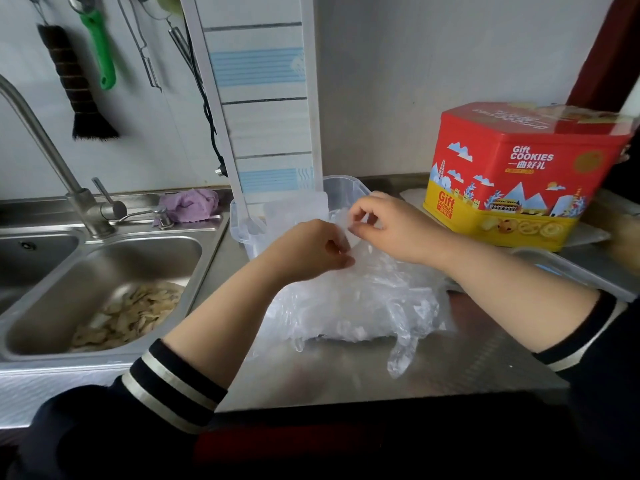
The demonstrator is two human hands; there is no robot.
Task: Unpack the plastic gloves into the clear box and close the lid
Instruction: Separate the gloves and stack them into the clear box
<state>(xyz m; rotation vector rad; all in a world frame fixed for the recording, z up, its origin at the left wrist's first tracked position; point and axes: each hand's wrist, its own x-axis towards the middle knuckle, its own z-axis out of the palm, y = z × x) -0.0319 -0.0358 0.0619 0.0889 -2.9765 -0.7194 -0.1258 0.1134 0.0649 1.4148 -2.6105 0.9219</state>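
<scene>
Your red cookie tin (512,178) stands on the steel counter (346,372) to the right, the sink (104,271) to the left. The clear box (332,192), open, sits just behind your hands. Your left hand (308,251) and right hand (388,226) both pinch the top edge of the pack of plastic gloves (349,303), which lies on the counter below them.

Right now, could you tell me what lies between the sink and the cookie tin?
In the head view, the clear box, glove bag and both hands, left and right, lie between sink and cookie tin.
</scene>
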